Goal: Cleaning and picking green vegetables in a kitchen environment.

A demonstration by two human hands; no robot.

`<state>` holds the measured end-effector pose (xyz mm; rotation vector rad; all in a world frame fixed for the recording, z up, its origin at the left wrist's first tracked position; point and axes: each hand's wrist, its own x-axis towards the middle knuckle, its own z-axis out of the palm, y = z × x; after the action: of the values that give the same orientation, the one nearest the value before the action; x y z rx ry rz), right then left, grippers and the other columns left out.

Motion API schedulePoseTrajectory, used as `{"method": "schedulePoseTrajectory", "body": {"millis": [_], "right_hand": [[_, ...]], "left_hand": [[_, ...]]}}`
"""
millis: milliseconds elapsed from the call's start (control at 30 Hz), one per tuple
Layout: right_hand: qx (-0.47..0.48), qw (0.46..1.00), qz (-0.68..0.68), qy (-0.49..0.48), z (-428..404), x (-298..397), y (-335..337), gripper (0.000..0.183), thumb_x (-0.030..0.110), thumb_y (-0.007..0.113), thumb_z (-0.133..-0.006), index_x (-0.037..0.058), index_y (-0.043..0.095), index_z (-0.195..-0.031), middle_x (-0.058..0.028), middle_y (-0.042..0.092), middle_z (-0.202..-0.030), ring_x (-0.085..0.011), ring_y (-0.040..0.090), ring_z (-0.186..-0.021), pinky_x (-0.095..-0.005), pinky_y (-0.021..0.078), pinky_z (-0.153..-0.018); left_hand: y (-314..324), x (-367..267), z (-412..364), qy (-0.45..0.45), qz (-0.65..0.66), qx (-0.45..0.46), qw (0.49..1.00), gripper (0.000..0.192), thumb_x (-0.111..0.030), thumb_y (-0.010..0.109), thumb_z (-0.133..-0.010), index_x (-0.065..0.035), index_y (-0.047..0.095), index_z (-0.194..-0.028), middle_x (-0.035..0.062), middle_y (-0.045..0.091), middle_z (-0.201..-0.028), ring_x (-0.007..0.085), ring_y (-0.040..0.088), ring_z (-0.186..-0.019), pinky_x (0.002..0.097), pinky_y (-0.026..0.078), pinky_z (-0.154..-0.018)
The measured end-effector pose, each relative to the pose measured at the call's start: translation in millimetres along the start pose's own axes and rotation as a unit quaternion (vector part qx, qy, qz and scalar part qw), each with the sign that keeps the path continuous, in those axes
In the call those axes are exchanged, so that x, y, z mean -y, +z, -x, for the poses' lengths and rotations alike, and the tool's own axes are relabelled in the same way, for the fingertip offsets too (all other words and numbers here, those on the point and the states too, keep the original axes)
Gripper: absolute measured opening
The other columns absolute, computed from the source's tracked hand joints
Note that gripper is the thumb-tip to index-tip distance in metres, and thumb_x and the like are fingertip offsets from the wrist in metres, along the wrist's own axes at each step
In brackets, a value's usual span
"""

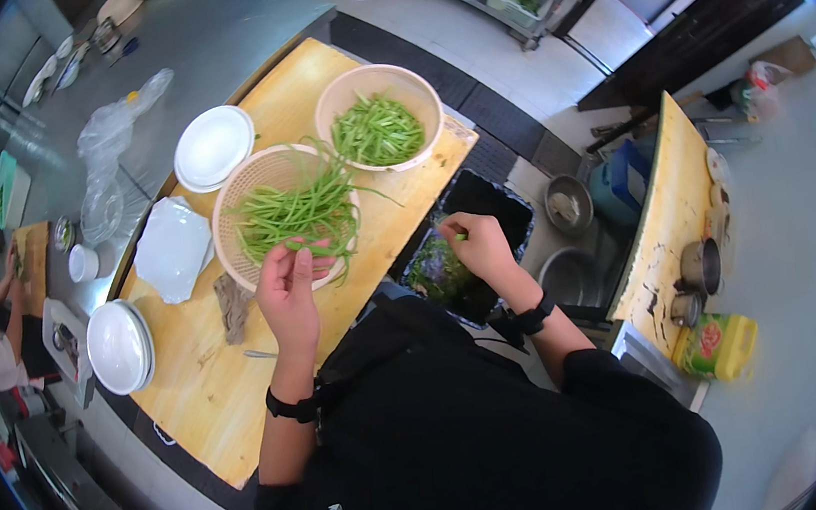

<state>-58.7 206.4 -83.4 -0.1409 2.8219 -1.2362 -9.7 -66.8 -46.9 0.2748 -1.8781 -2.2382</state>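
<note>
My left hand (292,287) holds a green vegetable stem between thumb and fingers, at the near rim of a beige plastic colander (223,234). Long thin green stems (290,212) fill that colander, some hanging over its edge. My right hand (481,245) is closed on a small green piece of stem, above a bin (523,208) lined with a dark bag, where green scraps (440,270) lie. Beyond the colander, a pinkish basin (427,94) holds short cut green stems (379,130). Both vessels stand on a wooden board table.
White plates (214,147), an angular white dish (172,248) and stacked bowls (116,347) line the table's left side, near a brown cloth (233,309). Metal bowls (568,203) stand on the floor right of the bin. A person (2,339) works at a cutting board at far left.
</note>
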Motion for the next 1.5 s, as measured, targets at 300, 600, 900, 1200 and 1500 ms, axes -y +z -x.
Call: {"method": "schedulePoseTrajectory", "body": {"millis": [300,600,900,1200,1500], "right_hand": [[-0.025,0.971,0.212,0.108,35,-95,-10,0.022,0.024,0.072,-0.076,0.0099,0.074,-0.093,-0.0173,0.069,-0.086,-0.0346,0.067,-0.083,-0.0434,0.0539,-0.075],[-0.074,0.984,0.003,0.161,40,-55,-20,0.062,-0.002,0.07,-0.072,0.0069,0.05,-0.13,-0.0159,0.065,-0.084,-0.0348,0.065,-0.082,-0.042,0.0519,-0.072],[0.018,0.995,-0.072,-0.061,34,36,-22,0.091,-0.01,0.063,-0.072,0.0069,0.023,-0.152,-0.0182,0.061,-0.092,-0.035,0.064,-0.082,-0.041,0.0522,-0.074],[0.022,0.943,-0.045,-0.329,14,91,-22,0.074,-0.008,0.065,-0.07,0.0026,0.045,-0.14,-0.0165,0.058,-0.103,-0.0341,0.059,-0.092,-0.0398,0.051,-0.077],[0.138,0.928,-0.033,-0.345,-7,99,-14,0.018,0.002,0.07,-0.077,0.0008,0.066,-0.095,-0.0121,0.064,-0.088,-0.0329,0.063,-0.081,-0.0385,0.0511,-0.07]], "left_hand": [[36,57,-53,-0.085,-0.095,0.133,0.983,0.032,-0.012,0.062,-0.095,0.006,0.053,-0.12,0.0129,0.07,-0.097,0.0144,0.067,-0.078,0.0239,0.051,-0.066],[91,103,-118,0.137,-0.31,0.107,0.935,0.043,-0.019,0.064,-0.094,0.007,0.054,-0.127,0.0153,0.07,-0.102,0.0176,0.067,-0.082,0.0312,0.053,-0.073],[95,5,-10,0.071,-0.247,0.368,0.894,0.027,-0.004,0.07,-0.085,-0.0009,0.069,-0.112,0.0111,0.071,-0.095,0.0183,0.068,-0.084,0.0289,0.053,-0.077],[55,-41,3,-0.01,-0.272,0.285,0.919,0.02,-0.003,0.074,-0.079,-0.0006,0.073,-0.098,0.0101,0.071,-0.091,0.022,0.067,-0.077,0.0303,0.051,-0.07],[23,-46,10,0.099,-0.329,0.151,0.927,0.018,-0.008,0.076,-0.078,-0.0022,0.073,-0.095,0.0101,0.067,-0.086,0.0242,0.065,-0.079,0.0318,0.049,-0.069]]}}
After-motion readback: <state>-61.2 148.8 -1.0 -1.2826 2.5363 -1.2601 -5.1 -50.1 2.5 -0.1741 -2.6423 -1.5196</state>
